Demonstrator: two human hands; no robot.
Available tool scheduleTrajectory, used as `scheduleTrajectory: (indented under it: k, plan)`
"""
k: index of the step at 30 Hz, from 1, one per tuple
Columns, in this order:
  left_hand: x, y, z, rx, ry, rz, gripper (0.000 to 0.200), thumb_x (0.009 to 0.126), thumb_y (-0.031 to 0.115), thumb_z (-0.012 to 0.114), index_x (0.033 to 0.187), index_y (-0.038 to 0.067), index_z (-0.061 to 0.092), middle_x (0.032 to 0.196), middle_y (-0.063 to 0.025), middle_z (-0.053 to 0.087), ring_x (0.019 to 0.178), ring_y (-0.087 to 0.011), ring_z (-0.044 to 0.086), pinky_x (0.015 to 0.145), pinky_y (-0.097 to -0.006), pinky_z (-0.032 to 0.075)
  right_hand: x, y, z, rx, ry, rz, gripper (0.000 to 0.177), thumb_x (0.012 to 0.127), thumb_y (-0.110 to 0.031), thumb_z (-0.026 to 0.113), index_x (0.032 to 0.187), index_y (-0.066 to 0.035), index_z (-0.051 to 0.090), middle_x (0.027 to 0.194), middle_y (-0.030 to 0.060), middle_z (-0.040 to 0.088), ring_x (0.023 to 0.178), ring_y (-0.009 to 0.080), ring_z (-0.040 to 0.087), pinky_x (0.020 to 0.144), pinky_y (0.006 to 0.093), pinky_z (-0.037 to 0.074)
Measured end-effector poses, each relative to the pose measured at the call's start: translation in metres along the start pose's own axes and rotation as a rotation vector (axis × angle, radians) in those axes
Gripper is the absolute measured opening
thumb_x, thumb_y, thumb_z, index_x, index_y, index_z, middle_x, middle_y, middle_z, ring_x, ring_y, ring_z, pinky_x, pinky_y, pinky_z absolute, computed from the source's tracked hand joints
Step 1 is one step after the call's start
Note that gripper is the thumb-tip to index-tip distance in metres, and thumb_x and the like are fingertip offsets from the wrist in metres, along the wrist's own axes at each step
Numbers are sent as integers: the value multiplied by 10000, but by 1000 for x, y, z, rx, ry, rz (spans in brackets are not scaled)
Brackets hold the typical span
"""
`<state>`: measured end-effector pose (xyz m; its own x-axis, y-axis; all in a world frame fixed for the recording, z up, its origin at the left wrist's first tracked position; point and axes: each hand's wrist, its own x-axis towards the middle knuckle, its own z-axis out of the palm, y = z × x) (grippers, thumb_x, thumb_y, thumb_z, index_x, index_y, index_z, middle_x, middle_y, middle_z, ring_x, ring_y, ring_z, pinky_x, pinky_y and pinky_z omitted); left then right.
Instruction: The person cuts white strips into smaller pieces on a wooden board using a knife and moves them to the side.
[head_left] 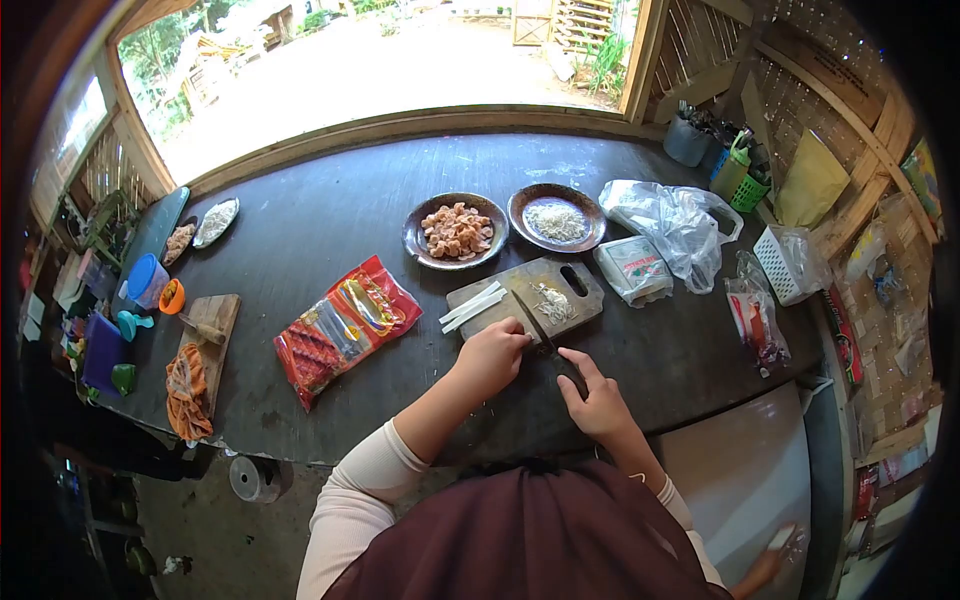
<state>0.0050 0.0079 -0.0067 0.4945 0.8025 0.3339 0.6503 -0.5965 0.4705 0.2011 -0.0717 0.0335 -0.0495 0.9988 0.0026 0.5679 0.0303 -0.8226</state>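
A knife (534, 316) lies slantwise over the front of a wooden cutting board (588, 301), its dark handle in my right hand (597, 402). My left hand (494, 357) is closed at the board's near edge, fingertips beside the blade; what they pinch is hidden. White strips (474, 307) rest on the board's left side, just above my left hand. Right of the blade sits a small heap of thinly cut pale pieces (554, 303). Behind the board stand a dark plate (411, 240) of orange-brown chunks and another plate (520, 222) of white shreds.
A red food packet (348, 328) lies left of the board. Plastic bags (668, 220) and a white packet (633, 270) lie to its right. Far left are an orange cloth (187, 390) and a blue tub (147, 280). Another person's hand (762, 572) shows lower right.
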Motion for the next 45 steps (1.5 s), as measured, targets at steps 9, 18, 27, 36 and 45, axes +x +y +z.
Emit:
scheduleTrajectory:
  k: [9, 18, 27, 36, 45]
  plan:
    - [0, 1, -1, -13, 5, -2, 220, 771, 20, 602, 962, 45, 709, 1046, -96, 640, 929, -295, 654, 799, -375, 538, -7, 11, 1, -34, 19, -92, 391, 901, -236, 614, 1288, -194, 575, 956, 247, 675, 938, 437, 639, 802, 457, 528]
    - [0, 3, -1, -3, -14, -29, 204, 777, 29, 607, 953, 45, 707, 1040, -97, 635, 947, -292, 649, 812, -373, 534, -5, 15, 1, -61, -4, -88, 405, 889, -275, 619, 1289, -242, 577, 913, 232, 680, 891, 436, 641, 780, 483, 525]
    - [0, 4, -1, 17, -35, -34, 223, 770, 28, 609, 970, 37, 708, 1067, -94, 626, 973, -290, 641, 822, -369, 534, 10, 14, 5, -109, -20, -84, 399, 892, -259, 618, 1287, -216, 578, 922, 248, 676, 916, 445, 639, 791, 470, 525]
    - [-1, 2, 2, 4, -8, -24, 233, 772, 22, 600, 979, 38, 706, 1053, -101, 633, 961, -290, 645, 817, -371, 534, -7, 17, -3, 35, -32, -86, 408, 889, -205, 634, 1290, -150, 579, 1028, 268, 664, 1029, 417, 626, 846, 426, 522]
    - [-1, 0, 2, 4, -6, 8, 253, 779, 17, 590, 1009, 35, 695, 1047, -114, 628, 921, -310, 645, 806, -379, 531, 4, 10, 8, 15, 72, -112, 413, 901, -207, 628, 1305, -144, 573, 1084, 272, 652, 1065, 423, 613, 887, 422, 514]
